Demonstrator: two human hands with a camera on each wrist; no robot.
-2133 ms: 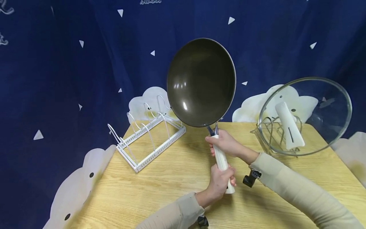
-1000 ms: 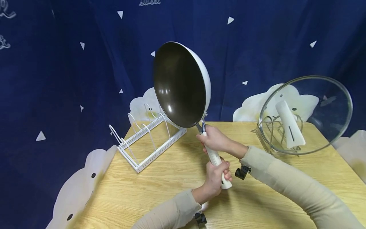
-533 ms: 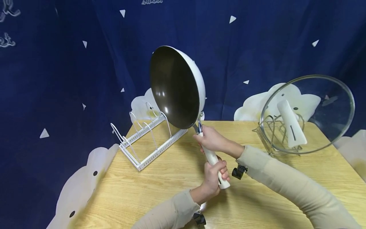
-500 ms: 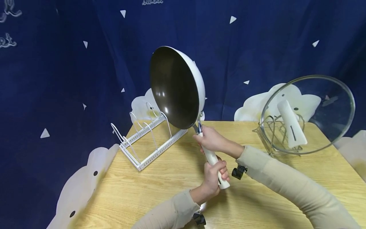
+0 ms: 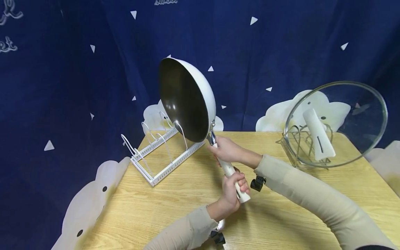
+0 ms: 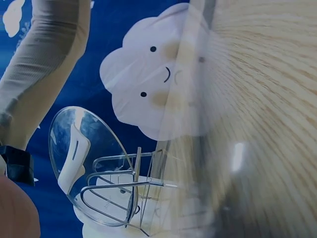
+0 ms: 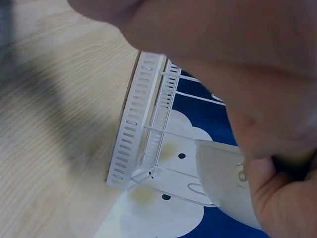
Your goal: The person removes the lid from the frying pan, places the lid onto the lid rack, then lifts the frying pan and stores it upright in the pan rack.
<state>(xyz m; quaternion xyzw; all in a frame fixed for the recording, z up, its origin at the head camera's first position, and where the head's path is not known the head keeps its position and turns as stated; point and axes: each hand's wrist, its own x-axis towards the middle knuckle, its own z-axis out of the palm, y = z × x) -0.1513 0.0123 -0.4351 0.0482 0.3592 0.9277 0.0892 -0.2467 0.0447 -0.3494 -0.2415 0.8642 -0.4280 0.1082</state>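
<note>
Both hands grip the white handle of a white-bodied wok with a dark inside point(image 5: 184, 100), fingers curled round it: right hand point(image 5: 226, 150) nearest the bowl, left hand point(image 5: 232, 191) at the end. The wok is tilted on edge above a white wire rack point(image 5: 162, 149) on the wooden table point(image 5: 175, 205).

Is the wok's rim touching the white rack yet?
Cannot tell. In the head view the wok overlaps the white rack's end wire, hiding any contact or gap. The right wrist view shows the wok's white underside near the rack, with its lowest edge out of frame.
</note>
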